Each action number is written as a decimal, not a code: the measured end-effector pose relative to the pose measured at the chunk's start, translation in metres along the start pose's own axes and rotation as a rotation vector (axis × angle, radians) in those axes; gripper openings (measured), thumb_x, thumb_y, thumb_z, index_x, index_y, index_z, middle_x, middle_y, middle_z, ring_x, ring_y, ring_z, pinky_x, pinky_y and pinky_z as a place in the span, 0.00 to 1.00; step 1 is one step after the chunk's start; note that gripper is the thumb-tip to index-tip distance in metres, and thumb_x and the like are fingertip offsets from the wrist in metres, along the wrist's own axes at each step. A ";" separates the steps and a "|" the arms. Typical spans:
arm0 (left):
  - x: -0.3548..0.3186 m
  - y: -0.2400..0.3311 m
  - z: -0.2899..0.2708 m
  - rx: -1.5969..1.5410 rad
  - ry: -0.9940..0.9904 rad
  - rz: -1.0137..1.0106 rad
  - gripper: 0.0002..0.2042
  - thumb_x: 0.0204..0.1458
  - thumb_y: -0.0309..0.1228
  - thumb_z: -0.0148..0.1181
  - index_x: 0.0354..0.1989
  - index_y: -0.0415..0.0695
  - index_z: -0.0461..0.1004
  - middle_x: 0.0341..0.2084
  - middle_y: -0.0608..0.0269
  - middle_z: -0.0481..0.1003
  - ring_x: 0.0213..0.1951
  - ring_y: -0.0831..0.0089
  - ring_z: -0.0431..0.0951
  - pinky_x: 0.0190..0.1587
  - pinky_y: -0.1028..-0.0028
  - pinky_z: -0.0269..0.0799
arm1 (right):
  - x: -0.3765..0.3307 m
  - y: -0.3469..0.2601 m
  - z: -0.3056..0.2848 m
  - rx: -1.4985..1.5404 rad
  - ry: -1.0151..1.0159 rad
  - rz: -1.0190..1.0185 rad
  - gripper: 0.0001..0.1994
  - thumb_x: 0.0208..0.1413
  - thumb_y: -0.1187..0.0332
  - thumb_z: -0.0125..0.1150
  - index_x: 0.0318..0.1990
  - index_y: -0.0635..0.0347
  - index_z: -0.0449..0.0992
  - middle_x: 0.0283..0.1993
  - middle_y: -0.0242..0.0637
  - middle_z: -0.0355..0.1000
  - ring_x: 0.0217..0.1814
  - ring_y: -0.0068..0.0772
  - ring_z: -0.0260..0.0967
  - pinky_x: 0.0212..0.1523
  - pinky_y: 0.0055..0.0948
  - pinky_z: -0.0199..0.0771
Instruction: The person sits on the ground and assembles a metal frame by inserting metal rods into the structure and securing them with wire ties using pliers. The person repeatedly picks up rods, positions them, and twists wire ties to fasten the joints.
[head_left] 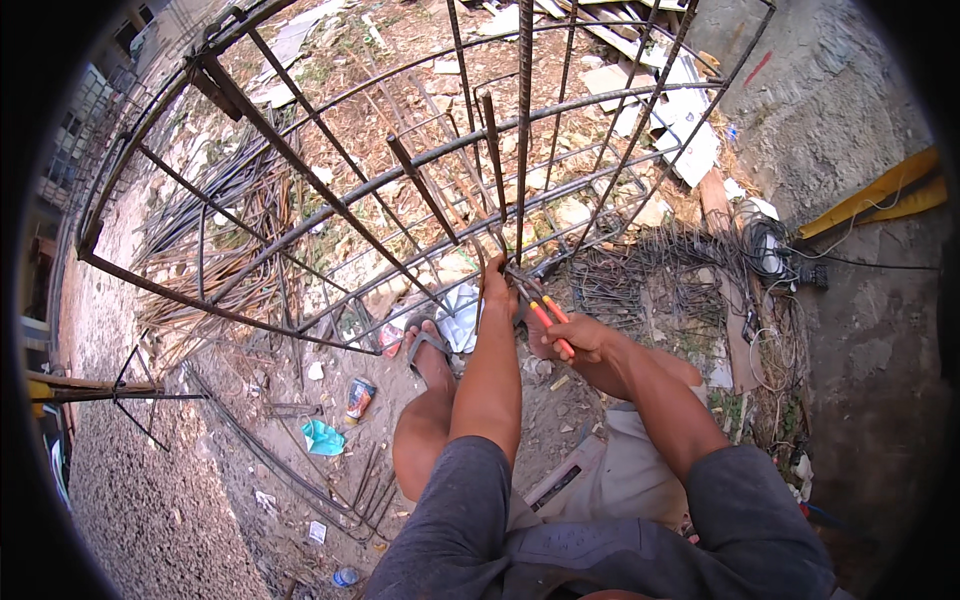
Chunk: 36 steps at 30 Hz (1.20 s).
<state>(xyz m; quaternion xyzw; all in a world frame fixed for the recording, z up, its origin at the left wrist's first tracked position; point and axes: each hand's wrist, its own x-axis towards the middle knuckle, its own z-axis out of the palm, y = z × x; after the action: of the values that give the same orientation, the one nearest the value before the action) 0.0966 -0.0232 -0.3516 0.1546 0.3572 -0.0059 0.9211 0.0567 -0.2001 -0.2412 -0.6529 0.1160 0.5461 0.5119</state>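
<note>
A large cage of steel reinforcing bars stands before me, with long straight bars crossed by rings. My right hand is closed around the red and yellow handles of a pair of pliers. Their jaws point up and left to the lower bars, close to my left hand. My left hand reaches in at the foot of an upright bar. Its fingers look closed at the bars, but what they hold is too small to make out.
Cut bars lie piled at the left, and tangled stirrups at the right. A coiled cable sits near a yellow strap. Around my sandalled foot are a crumpled can and a turquoise scrap.
</note>
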 end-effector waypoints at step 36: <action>-0.009 0.017 -0.003 0.013 0.036 0.079 0.11 0.58 0.41 0.54 0.34 0.47 0.70 0.27 0.65 0.68 0.28 0.68 0.68 0.32 0.62 0.72 | 0.032 -0.004 -0.013 0.334 -0.487 0.152 0.12 0.54 0.64 0.67 0.36 0.60 0.71 0.21 0.29 0.69 0.17 0.23 0.67 0.15 0.22 0.64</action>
<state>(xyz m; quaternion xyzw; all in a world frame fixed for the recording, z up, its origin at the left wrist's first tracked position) 0.0905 -0.0071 -0.3431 0.1746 0.3671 0.0309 0.9131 0.0797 -0.1955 -0.2670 -0.3990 0.1266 0.6966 0.5826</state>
